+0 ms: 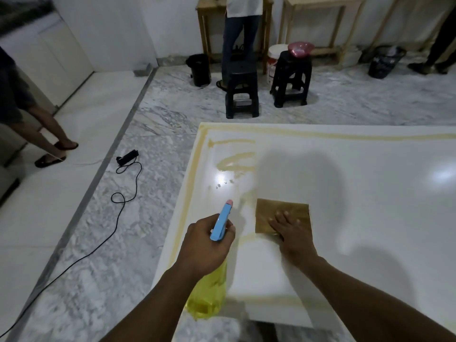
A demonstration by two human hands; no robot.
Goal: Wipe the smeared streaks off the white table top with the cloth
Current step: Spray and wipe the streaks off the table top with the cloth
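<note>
Left hand [206, 245] grip curled round spray bottle [208, 292]; right hand [292, 234] flat, grip spread, pressing cloth [278, 210] on table top [370, 193].

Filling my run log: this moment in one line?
left hand: grips spray bottle | right hand: presses cloth on table top | streaks: visible

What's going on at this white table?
A person is cleaning the table. Their left hand grips a yellow spray bottle, its nozzle pointing over the top. The right hand presses flat on a brown cloth lying on the surface. Yellowish streaks show along the left and far edges and in a patch beyond the cloth, so the wiping is not finished.
</note>
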